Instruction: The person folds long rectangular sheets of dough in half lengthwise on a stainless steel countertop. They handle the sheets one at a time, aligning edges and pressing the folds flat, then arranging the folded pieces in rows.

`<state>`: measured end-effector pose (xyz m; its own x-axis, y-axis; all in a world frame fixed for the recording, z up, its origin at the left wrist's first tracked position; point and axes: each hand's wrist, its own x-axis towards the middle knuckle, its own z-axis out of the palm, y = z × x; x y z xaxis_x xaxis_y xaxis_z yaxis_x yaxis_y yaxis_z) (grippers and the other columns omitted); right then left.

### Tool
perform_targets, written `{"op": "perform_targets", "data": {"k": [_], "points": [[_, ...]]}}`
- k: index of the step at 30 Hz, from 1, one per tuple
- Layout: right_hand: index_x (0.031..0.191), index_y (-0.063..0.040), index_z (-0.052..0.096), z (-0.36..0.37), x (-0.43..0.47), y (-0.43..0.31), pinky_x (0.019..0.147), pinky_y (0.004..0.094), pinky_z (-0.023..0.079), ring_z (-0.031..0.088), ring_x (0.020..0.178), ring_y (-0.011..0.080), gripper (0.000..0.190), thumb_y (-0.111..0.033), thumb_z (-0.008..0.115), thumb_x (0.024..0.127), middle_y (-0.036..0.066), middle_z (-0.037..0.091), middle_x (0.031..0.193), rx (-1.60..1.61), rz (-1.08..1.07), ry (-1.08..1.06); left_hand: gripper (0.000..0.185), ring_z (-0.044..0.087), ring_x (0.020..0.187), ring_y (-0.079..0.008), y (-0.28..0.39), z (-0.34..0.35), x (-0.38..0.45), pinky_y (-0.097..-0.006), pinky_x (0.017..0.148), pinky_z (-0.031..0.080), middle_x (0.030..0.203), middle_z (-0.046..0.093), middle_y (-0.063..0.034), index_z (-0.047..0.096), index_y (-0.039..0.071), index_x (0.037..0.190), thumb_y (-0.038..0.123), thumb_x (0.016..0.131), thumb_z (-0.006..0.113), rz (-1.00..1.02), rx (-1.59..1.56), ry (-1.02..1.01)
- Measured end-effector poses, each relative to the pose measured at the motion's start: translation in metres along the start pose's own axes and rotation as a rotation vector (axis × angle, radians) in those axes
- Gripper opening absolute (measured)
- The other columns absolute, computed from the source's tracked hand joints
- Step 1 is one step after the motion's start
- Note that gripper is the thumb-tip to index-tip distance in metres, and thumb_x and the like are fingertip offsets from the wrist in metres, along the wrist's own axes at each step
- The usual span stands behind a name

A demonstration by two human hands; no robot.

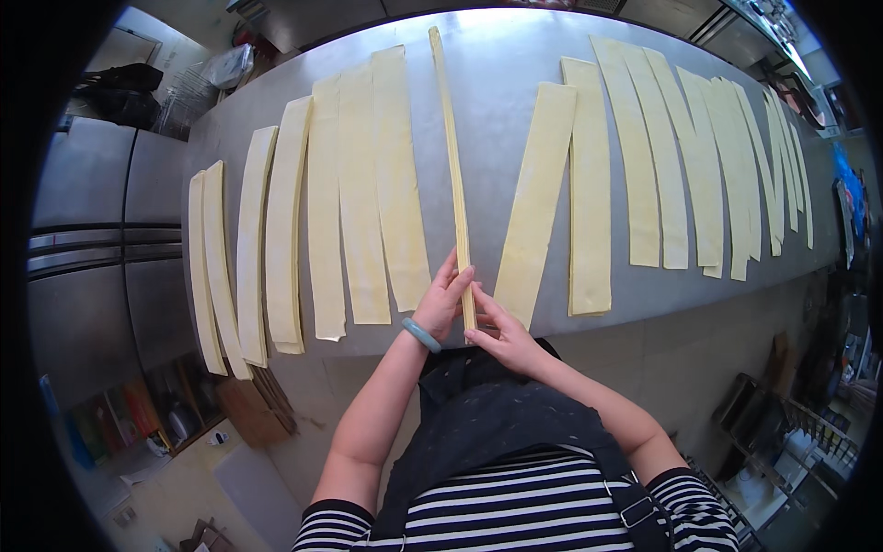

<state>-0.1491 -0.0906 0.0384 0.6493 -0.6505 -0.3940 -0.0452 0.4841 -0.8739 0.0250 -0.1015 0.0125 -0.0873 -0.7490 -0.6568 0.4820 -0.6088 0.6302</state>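
Note:
A narrow stack of pale yellow dough strips point(451, 159) stands on its long edge, its layers showing, and runs away from me across the steel table point(497, 138). Both hands grip its near end at the table's front edge. My left hand point(445, 293), with a green bangle point(421, 334) at the wrist, pinches it from the left. Slightly closer to my body, my right hand point(507, 334) holds it from the right, thumb on top. Just right of the hands lies a flat dough strip point(537, 200), its near end partly behind my right hand. Wide dough strips point(400, 186) lie to the left.
More dough strips point(648, 159) spread over the table's right side, some overlapping. Thicker stacks point(286, 228) lie at the left. A steel refrigerator point(83, 179) stands beyond the left edge. Cardboard point(255, 407) sits on the floor below, and a wire rack point(814, 441) is at lower right.

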Motion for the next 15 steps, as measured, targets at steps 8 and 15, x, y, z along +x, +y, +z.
{"op": "perform_targets", "data": {"k": [8, 15], "points": [[0.158, -0.01, 0.018, -0.0037, -0.002, -0.0039, 0.103, 0.0412, 0.048, 0.053, 0.127, 0.0325, 0.073, -0.012, 0.058, 0.098, 0.019, 0.023, 0.157, -0.055, -0.07, -0.04, 0.059, 0.06, 0.113, -0.0186, 0.003, -0.0008, -0.0041, -0.039, 0.094, 0.053, 0.127, 0.056, -0.0029, 0.034, 0.016, 0.152, 0.035, 0.101, 0.058, 0.003, -0.048, -0.014], [0.159, -0.013, 0.017, -0.0035, -0.0012, -0.004, 0.102, 0.0419, 0.049, 0.053, 0.127, 0.0345, 0.082, -0.007, 0.059, 0.089, 0.02, 0.025, 0.157, -0.066, -0.047, -0.04, 0.063, 0.06, 0.113, -0.018, 0.0032, -0.0011, -0.0051, -0.0389, 0.093, 0.053, 0.127, 0.055, -0.0025, 0.031, 0.017, 0.154, 0.035, 0.101, 0.059, 0.01, -0.032, -0.021]]}}
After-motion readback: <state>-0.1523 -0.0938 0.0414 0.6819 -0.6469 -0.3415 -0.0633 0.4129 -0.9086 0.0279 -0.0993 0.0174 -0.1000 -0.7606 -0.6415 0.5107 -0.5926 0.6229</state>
